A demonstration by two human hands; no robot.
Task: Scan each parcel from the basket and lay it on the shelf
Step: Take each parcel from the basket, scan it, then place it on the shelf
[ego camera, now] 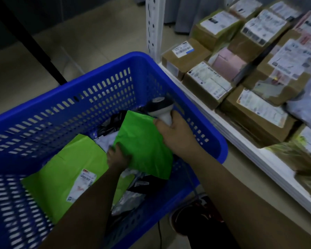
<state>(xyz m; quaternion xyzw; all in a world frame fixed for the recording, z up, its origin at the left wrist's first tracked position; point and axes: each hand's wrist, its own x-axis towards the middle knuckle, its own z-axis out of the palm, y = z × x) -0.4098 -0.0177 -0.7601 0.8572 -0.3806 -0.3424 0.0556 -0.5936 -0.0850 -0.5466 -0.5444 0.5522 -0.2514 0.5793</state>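
A blue plastic basket (48, 112) stands on the floor and holds several soft parcels. My left hand (117, 157) grips the lower left edge of a green bag parcel (144, 141) that is tilted up inside the basket. My right hand (176, 135) holds a white and black barcode scanner (161, 109) just above the parcel's top edge. A larger green parcel (65, 175) with a white label lies flat at the left. Black and white bags show underneath.
A white shelf (241, 141) runs along the right, packed with brown cardboard boxes (206, 83) bearing white labels. Its perforated white upright (153, 24) rises behind the basket. A dark slanted bar (34, 44) crosses the floor at upper left. A shoe (187, 220) stands below the basket.
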